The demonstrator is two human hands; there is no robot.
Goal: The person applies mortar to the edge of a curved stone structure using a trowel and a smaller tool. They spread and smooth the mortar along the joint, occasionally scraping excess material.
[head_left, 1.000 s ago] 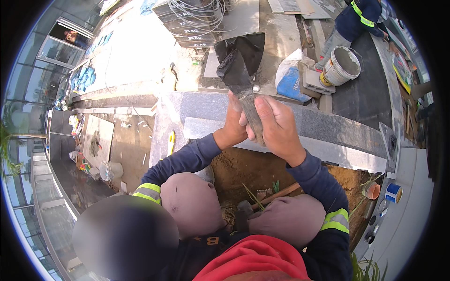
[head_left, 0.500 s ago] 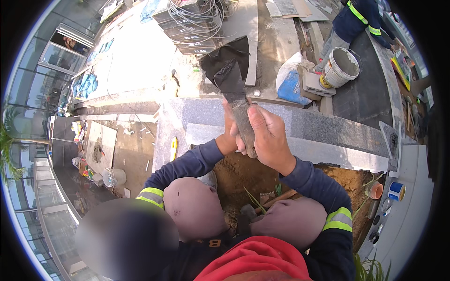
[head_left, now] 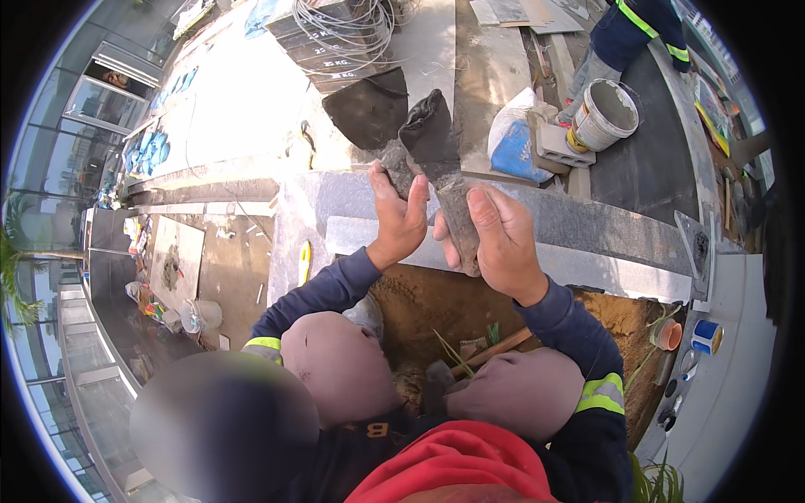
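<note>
My right hand is closed around the crusty grey handle of a trowel. The trowel's dark blade points away from me, with a lump of dark wet stuff along its left edge. My left hand grips the grey, caked end of a second trowel-like tool, thumb and fingers on either side. Its broad dark blade fans out to the far left. The two tools are side by side above a speckled grey stone slab, their caked parts close together; whether they touch I cannot tell.
Below my arms is a sandy pit with a wooden handle. A yellow-handled tool lies left on the slab. Farther off are stacked dark blocks with wire coils, a bag, a mortar bucket and a co-worker.
My hands have moved apart: the left one went left with its tool, the right one slightly right. The two blades, overlapping before, now lie separately side by side.
</note>
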